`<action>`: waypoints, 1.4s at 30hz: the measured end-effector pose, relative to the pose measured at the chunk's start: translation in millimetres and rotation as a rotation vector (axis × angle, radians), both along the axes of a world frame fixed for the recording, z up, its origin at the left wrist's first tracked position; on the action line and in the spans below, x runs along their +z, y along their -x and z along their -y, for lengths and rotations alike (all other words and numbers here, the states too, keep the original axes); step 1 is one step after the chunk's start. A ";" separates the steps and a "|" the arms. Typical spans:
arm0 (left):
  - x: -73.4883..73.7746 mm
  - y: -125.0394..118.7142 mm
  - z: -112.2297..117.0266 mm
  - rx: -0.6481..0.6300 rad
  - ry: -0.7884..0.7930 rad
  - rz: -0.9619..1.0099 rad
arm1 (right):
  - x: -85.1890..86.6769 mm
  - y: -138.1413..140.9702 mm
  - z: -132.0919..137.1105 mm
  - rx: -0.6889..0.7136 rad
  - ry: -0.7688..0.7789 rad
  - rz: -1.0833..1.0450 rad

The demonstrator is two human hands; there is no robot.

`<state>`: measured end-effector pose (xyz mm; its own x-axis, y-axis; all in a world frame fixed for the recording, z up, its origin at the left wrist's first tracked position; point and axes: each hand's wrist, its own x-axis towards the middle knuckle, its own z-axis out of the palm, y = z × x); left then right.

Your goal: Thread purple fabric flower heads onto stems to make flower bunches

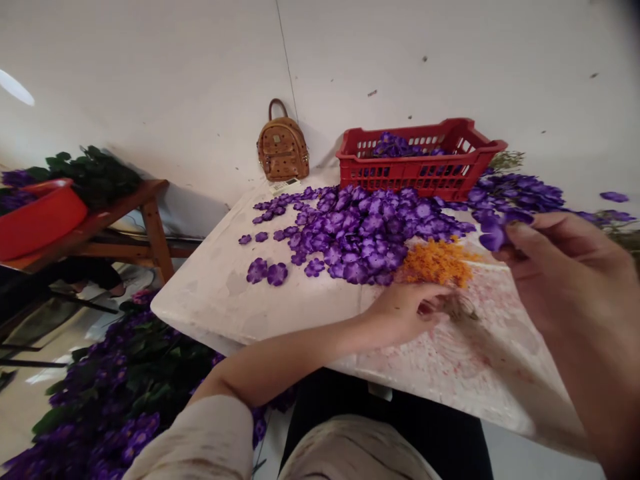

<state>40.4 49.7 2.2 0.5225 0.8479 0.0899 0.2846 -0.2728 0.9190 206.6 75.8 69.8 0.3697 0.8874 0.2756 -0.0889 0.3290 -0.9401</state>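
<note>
While the right hand [565, 273] pinches a purple flower [493, 235] up off the table [225, 313], the left hand [403, 313] curls beside a brown sprig [460, 308], its grip unclear.

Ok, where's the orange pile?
In the head view, the orange pile sits on the white table, against the lower right of the purple petals, just beyond the left hand.

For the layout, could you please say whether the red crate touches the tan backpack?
Apart: the head view shows a plain gap between the red crate and the tan backpack.
</note>
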 end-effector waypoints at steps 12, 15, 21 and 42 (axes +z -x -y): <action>-6.8 112.2 -9.3 0.344 -0.546 -0.663 | -57.3 42.8 30.2 0.492 0.313 0.522; -11.4 107.9 -16.1 0.286 -0.580 -0.692 | -67.3 68.5 28.3 0.604 0.372 0.638; -6.5 119.7 -26.9 0.417 -0.428 -0.334 | -69.1 74.4 20.2 0.417 0.279 0.795; -6.6 145.8 -50.3 0.478 -0.455 -0.571 | -63.0 73.3 5.5 0.403 0.082 0.960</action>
<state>-105.4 99.9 -4.4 0.1883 0.9333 0.3059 0.8464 -0.3122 0.4315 133.3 70.3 6.9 -0.3007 0.9256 0.2298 0.6184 0.3726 -0.6919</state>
